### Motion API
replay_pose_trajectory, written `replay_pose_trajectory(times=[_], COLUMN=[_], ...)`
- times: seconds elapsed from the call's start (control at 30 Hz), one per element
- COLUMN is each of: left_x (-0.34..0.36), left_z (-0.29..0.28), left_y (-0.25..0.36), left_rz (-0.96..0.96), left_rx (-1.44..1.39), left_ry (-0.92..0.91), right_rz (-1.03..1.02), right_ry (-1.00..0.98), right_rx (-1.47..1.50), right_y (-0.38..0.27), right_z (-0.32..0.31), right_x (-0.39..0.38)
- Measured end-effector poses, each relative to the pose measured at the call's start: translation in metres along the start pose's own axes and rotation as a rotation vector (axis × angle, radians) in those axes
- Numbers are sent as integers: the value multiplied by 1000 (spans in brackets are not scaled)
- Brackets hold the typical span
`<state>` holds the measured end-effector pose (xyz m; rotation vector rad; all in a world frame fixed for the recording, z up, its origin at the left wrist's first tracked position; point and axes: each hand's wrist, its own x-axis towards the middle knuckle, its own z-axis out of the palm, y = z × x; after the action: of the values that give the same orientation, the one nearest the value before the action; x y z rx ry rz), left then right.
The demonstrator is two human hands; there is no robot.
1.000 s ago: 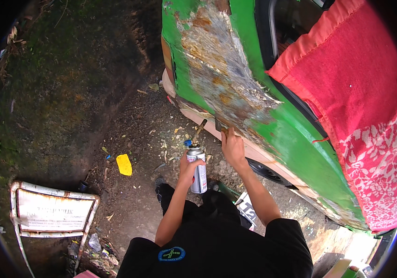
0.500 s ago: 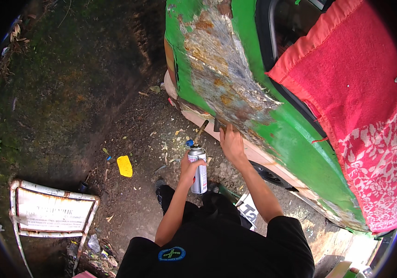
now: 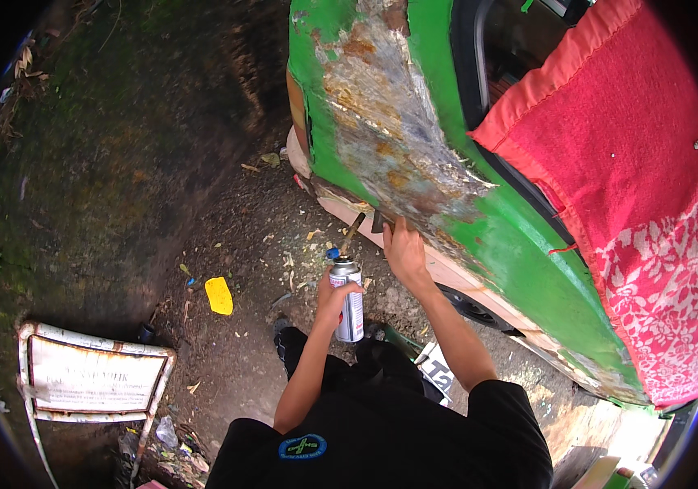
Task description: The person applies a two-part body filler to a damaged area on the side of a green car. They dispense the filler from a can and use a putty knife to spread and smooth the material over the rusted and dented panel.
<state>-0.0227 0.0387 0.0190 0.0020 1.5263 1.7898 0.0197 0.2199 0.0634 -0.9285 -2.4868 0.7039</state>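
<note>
My left hand (image 3: 338, 295) is wrapped around a blow torch (image 3: 350, 314), a white and silver gas canister with a blue knob and a brass-coloured nozzle. The dark nozzle tip points up and right, close to the lower edge of a green car body (image 3: 487, 236). My right hand (image 3: 404, 248) is closed on a dark flat scraper (image 3: 378, 221), mostly covered by the fingers, at that same edge. Above it, a long patch of the panel (image 3: 402, 155) shows bare, rusty and grey metal with ragged paint edges. No flame is visible at the nozzle.
A red blanket (image 3: 610, 138) with a white floral part drapes over the car at right. On the dirt lie a yellow scrap (image 3: 219, 296) and paint flakes. A rusty white metal-framed sign (image 3: 92, 371) stands at lower left. A lettered plate (image 3: 436, 368) is beside my legs.
My right hand and the scraper have shifted very slightly left along the panel's lower edge. The blow torch stays nearly in place in my left hand.
</note>
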Motion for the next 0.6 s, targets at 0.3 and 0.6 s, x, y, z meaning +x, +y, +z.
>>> replay_pose_trajectory(times=[0.3,0.6], left_x=[-1,-2], left_z=[-2,-27], left_y=[4,17], left_rz=[72,273], left_rx=[-38,-107], left_ry=[67,230], right_rz=[12,69], right_ry=[25,49], right_rx=[84,144], right_y=[-1,-2], right_z=[-3,8], right_x=[1,-6])
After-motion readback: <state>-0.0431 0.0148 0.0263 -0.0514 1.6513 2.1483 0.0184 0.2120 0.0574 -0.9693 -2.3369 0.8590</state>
